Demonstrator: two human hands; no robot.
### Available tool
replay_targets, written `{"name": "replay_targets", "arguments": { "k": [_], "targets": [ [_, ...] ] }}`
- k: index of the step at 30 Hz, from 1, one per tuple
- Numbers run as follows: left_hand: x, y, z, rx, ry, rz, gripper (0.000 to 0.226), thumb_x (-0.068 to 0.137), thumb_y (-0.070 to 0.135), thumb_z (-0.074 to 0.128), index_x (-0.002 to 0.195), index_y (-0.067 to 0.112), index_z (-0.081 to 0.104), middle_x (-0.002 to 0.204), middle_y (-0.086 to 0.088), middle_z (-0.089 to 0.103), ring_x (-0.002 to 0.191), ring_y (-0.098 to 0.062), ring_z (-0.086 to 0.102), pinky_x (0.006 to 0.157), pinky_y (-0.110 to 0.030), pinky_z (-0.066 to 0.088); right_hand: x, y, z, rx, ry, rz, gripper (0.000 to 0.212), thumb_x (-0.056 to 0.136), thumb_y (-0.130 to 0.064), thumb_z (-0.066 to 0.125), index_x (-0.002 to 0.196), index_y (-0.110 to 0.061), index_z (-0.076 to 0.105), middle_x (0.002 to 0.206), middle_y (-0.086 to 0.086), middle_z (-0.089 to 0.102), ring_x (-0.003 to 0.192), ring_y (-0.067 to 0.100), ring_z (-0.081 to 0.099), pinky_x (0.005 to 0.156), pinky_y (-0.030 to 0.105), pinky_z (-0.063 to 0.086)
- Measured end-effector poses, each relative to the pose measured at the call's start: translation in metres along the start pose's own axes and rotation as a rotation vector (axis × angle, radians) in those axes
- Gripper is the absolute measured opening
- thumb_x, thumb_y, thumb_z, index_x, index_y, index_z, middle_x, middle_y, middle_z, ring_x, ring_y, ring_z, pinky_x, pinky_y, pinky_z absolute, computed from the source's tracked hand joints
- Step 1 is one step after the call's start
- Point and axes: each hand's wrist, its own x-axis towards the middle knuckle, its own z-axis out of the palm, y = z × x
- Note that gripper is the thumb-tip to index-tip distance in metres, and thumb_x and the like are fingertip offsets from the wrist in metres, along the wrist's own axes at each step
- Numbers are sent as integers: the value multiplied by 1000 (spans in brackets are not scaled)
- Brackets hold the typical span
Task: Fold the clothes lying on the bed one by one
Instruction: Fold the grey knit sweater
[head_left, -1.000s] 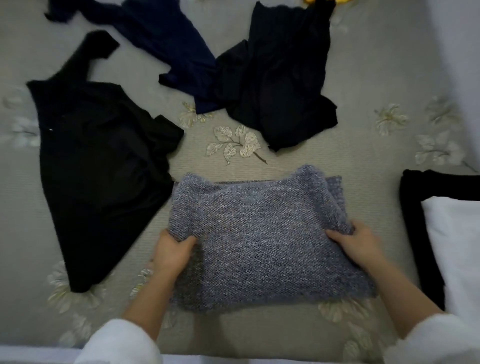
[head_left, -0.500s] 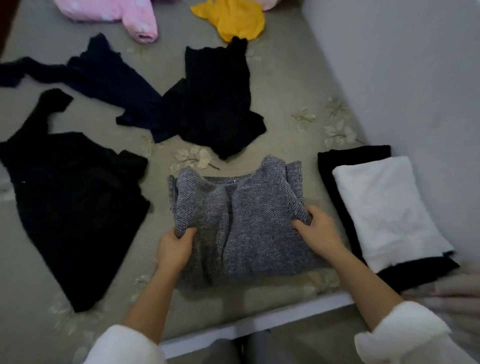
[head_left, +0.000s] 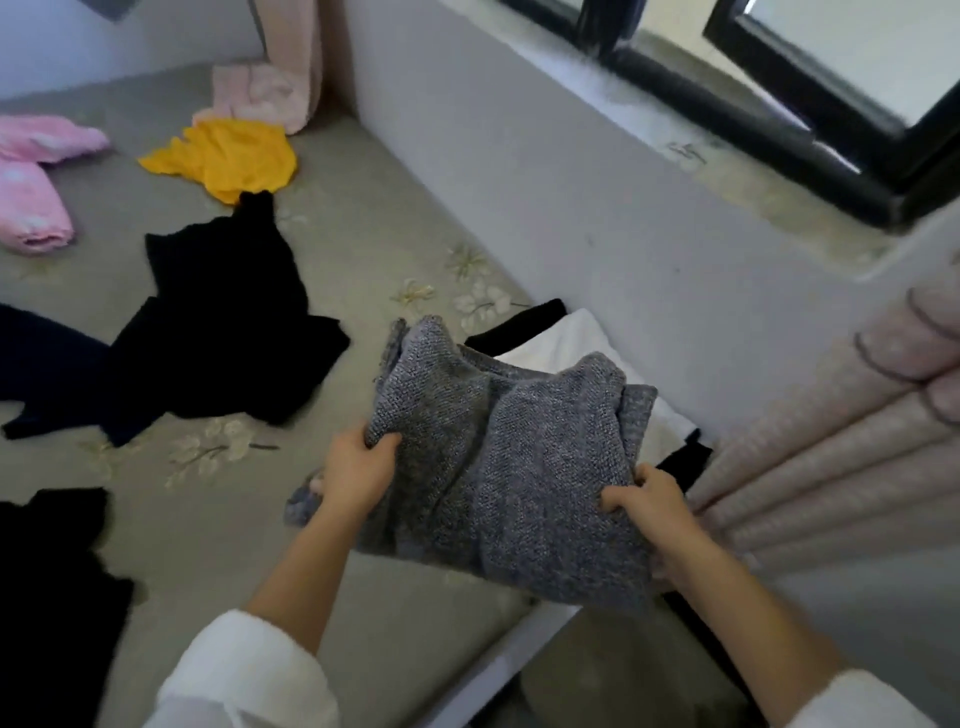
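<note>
A folded grey knit sweater (head_left: 514, 457) is held up off the bed, over the right edge. My left hand (head_left: 356, 470) grips its left side and my right hand (head_left: 652, 501) grips its right side. Beneath and behind it lies a stack of folded clothes, a white piece (head_left: 561, 340) on a black one (head_left: 519, 325), partly hidden by the sweater. Unfolded clothes lie on the grey bedspread (head_left: 218, 530): a black garment (head_left: 223, 312), a navy one (head_left: 36, 358), another black one (head_left: 47, 597) at the lower left, a yellow one (head_left: 228, 158) and pink ones (head_left: 31, 171).
A grey wall (head_left: 545, 182) runs along the bed's right side, with a black-framed window (head_left: 779, 104) above it. A padded pinkish headboard (head_left: 841, 457) stands at the right. The bed's white front edge (head_left: 498, 670) crosses the lower middle.
Both hands have lifted the folded grey sweater off the bed and carried it right, over the white and black stack. My view has swung right and up toward the wall and window.
</note>
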Motion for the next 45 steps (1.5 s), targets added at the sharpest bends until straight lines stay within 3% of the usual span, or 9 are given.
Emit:
{"name": "replay_targets", "arguments": {
  "k": [7, 10, 17, 20, 22, 24, 27, 31, 45],
  "targets": [
    [46, 97, 73, 182, -130, 196, 10, 88, 34, 54, 79, 30, 57, 78, 3, 64, 88, -31, 60, 97, -56, 40, 32, 23, -58, 204, 143, 85, 53, 60, -20, 72, 100, 10, 57, 106, 28, 62, 94, 40, 62, 71, 42, 47],
    [74, 137, 103, 219, -183, 269, 13, 88, 33, 53, 75, 30, 55, 70, 4, 60, 87, -34, 61, 98, -60, 39, 48, 25, -67, 325, 181, 129, 30, 71, -4, 68, 99, 5, 61, 100, 20, 67, 91, 34, 64, 82, 46, 52],
    [137, 205, 174, 312, -221, 402, 10, 90, 32, 52, 84, 30, 60, 71, -3, 59, 90, -34, 59, 103, -59, 34, 97, 42, -62, 451, 236, 192, 18, 75, 5, 65, 78, -11, 59, 83, 1, 64, 77, 18, 59, 67, 32, 48],
    [157, 203, 205, 400, -150, 426, 31, 94, 38, 51, 124, 30, 54, 118, -8, 59, 118, -31, 49, 110, -54, 17, 122, 59, -53, 356, 329, 290, 20, 79, -5, 69, 95, -5, 57, 90, 8, 63, 81, 25, 60, 64, 30, 45],
    [159, 190, 223, 505, -211, 405, 59, 95, 45, 50, 147, 33, 27, 153, -6, 28, 141, -32, 23, 112, -57, 8, 137, 67, -44, 187, 395, 336, 43, 77, -18, 71, 111, 0, 51, 110, 17, 59, 96, 30, 59, 74, 34, 49],
    [156, 168, 242, 585, -397, 344, 75, 94, 51, 48, 151, 37, 3, 161, -3, -4, 146, -34, -3, 114, -61, 5, 140, 65, -36, -89, 423, 284, 66, 79, -30, 70, 132, -6, 39, 134, 13, 42, 119, 31, 45, 96, 41, 45],
    [148, 133, 266, 682, -550, 299, 80, 89, 63, 43, 149, 43, -7, 158, -3, -23, 143, -37, -18, 113, -63, 1, 141, 50, -26, -394, 283, 11, 81, 87, -42, 62, 149, -17, 16, 153, 4, 13, 141, 27, 17, 114, 44, 25],
    [145, 106, 280, 788, -515, 353, 81, 85, 73, 35, 148, 45, -7, 155, -4, -29, 141, -37, -27, 111, -64, -5, 161, 41, -13, -521, -77, 49, 101, 82, -60, 60, 151, -34, -9, 159, -2, -19, 146, 29, -15, 116, 54, 6],
    [149, 66, 279, 857, -518, 385, 79, 87, 73, 24, 148, 41, -13, 155, -6, -29, 141, -36, -27, 110, -65, -2, 176, 67, 11, -672, -182, 98, 103, 84, -52, 63, 148, -40, -17, 157, 2, -28, 146, 36, -12, 113, 55, 24]
  ]
}}
